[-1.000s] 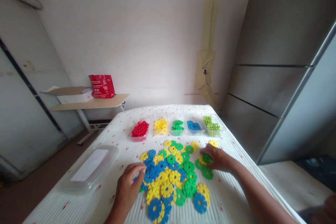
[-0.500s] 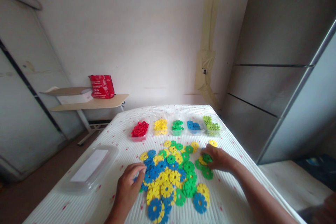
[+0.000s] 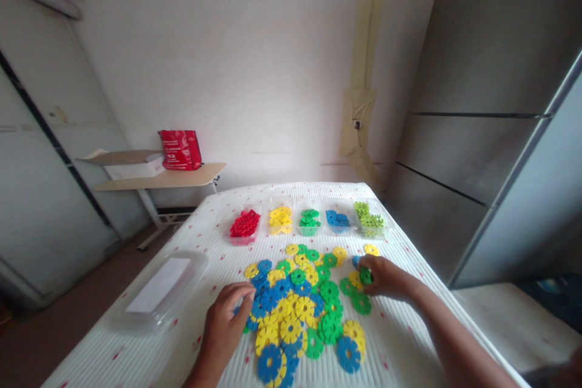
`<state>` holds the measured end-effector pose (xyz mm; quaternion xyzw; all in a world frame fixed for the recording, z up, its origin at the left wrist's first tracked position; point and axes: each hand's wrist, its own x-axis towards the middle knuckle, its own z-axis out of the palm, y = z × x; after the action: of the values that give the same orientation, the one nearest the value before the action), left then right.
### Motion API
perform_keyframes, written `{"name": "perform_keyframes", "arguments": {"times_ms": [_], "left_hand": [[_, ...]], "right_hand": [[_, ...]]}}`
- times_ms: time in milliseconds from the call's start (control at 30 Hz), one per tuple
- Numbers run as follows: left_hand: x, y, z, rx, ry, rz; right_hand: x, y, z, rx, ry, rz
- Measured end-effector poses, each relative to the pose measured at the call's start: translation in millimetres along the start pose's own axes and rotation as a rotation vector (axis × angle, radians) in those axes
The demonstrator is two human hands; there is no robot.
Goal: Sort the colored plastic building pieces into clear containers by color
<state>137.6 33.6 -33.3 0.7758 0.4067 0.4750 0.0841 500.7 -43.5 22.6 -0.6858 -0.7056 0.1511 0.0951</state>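
At the far left of the white-covered table (image 3: 409, 339) lies a large clear tub (image 3: 159, 288) with a white sheet of paper (image 3: 158, 284) in it. Beyond the pile, a row of five small clear trays runs across the table, each holding one colour: the red tray (image 3: 244, 225), the yellow tray (image 3: 280, 220), the green tray (image 3: 309, 221), the blue tray (image 3: 337, 219) and the lime tray (image 3: 369, 220). The left hand (image 3: 225, 324) rests at the left edge of the pile of discs (image 3: 300, 309), its fingers curled and the tips touching the blue discs (image 3: 264, 298); whether it pinches one I cannot tell. The pile mixes blue, yellow and green notched discs lying flat and overlapping, and it stretches from the near edge of the table toward the trays. The discs are round, so none has a long axis or pointing end. At the pile's right edge the right hand (image 3: 386, 279) has its fingers closed around a green disc (image 3: 365, 276), which is partly hidden by the fingertips, so its tilt is unclear. It sits just beside other green and yellow discs.
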Motion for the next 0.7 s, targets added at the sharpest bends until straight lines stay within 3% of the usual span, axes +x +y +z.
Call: {"name": "perform_keyframes", "arguments": {"times_ms": [267,500,600,700], "left_hand": [[-0.9,1.2,3.3,-0.027,-0.003,-0.008],[-1.4,3.5,2.0,-0.035,-0.005,-0.035],[-2.0,2.6,0.9,-0.032,-0.010,-0.036],[-1.7,2.7,0.2,-0.039,-0.015,-0.039]], "right_hand": [[6.1,-7.6,-8.1,0.003,0.065,-0.095],[57.9,-45.1,-41.7,-0.055,0.174,-0.180],[62.1,-48.0,-37.0,-0.042,0.175,-0.194],[47.8,-40.1,-16.4,-0.019,0.177,-0.197]]}}
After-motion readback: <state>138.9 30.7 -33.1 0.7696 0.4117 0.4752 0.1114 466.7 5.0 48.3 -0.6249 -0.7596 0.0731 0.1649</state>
